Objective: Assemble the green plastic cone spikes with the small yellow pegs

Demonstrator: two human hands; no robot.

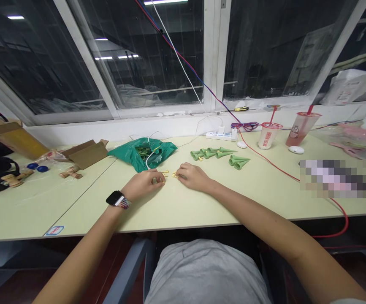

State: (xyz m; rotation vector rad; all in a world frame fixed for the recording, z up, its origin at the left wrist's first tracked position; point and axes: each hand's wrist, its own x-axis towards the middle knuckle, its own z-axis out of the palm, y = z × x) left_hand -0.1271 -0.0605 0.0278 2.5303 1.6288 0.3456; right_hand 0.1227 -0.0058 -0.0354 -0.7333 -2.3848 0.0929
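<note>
The left hand (146, 183) is resting half-curled, its hold unclear; the right hand (191, 176), nearly closed, is touching a yellow piece (174, 175) between both hands, grip uncertain. It is looking light, stiff, perhaps slippery, probably suiting an edgewise pinch.

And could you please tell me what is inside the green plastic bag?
The opening of the green plastic bag shows some green pieces, too small to identify; its plastic covers anything deeper.

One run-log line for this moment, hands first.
left hand: beside small yellow pieces, hold unclear; right hand: fingertips at yellow piece; beyond: green plastic bag, green hollow cones
</note>
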